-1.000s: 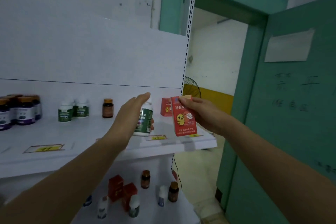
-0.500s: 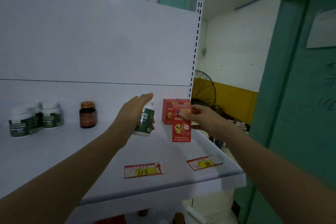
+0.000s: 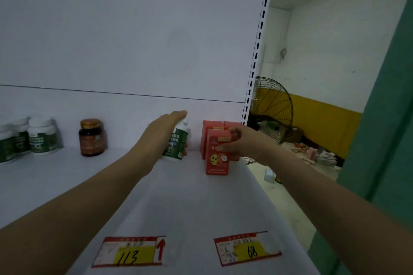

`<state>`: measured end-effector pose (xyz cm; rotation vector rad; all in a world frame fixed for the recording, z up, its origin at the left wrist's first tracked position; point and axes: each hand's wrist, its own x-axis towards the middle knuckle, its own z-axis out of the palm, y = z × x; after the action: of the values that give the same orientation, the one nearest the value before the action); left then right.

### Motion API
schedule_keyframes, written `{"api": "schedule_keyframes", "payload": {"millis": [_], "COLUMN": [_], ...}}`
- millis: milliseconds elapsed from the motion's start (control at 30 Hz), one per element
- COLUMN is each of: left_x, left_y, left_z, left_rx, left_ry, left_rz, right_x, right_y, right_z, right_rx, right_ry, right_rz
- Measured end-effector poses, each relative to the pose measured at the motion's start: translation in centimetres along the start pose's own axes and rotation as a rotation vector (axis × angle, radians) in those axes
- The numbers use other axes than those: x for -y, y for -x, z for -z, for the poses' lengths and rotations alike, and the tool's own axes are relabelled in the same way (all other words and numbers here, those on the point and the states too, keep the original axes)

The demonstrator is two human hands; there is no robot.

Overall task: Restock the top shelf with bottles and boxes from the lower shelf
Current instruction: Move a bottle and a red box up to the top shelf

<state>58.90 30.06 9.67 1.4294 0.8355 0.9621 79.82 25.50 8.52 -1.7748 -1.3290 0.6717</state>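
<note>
Curling the fingers (image 3: 180, 115) of the left hand (image 3: 162, 134) over and round the white bottle (image 3: 177, 144) with the green label, clamping it from the top and side and holding it upright near the back edge of the top shelf (image 3: 190, 207), between the brown bottle (image 3: 91, 138) and the two red boxes (image 3: 213, 125); base contact with the board impossible to tell. Pinching the red box (image 3: 216, 162) near its top with the right hand (image 3: 242, 140), fingers bent against the carton, holding it upright just in front of the two red boxes at the back right corner, close to the right edge, seemingly standing on the shelf. Judging the step in hand as placement of this pair, with the lifting from the lower shelf already done for both. Calling next, most likely, for seating the bottle flat and loosening the grip without tipping it, squaring the box against its neighbours, then drawing both hands clear of the row and reaching down for more stock. Leaving alone the white bottles (image 3: 42, 137) along the back left and the price tags (image 3: 129, 252) at the front edge.
</note>
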Motion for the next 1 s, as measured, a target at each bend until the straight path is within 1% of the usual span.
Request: {"api": "schedule_keyframes", "payload": {"millis": [67, 267, 400, 667, 767, 867, 1000], "left_x": [0.4, 1.3, 1.6, 1.5, 1.5, 1.3, 0.7], "left_y": [-0.3, -1.2, -1.4, -0.3, 0.3, 0.7, 1.9], "left_z": [-0.4, -1.0, -0.9, 0.1, 0.6, 1.6, 2.8], "left_rx": [-0.008, -0.006, -0.029, -0.084, -0.097, -0.106, -0.098], "left_ry": [0.019, 0.06, 0.064, 0.013, -0.036, -0.044, -0.049], "left_rz": [0.012, 0.029, 0.046, 0.058, 0.042, 0.024, 0.03], "right_x": [-0.4, -1.0, -1.1, -1.7, -1.4, -0.2, 3.1], "right_y": [-0.7, -0.9, -0.2, -0.3, -0.3, 0.5, 1.9], "right_z": [0.0, 0.2, -0.2, -1.1, -1.2, -1.0, -0.2], "right_rx": [0.025, -0.021, -0.046, -0.105, -0.11, -0.157, -0.212], "right_ry": [0.007, 0.073, 0.231, 0.342, 0.322, 0.319, 0.532], "right_rz": [0.038, 0.129, 0.207, 0.153, 0.106, 0.111, 0.161]}}
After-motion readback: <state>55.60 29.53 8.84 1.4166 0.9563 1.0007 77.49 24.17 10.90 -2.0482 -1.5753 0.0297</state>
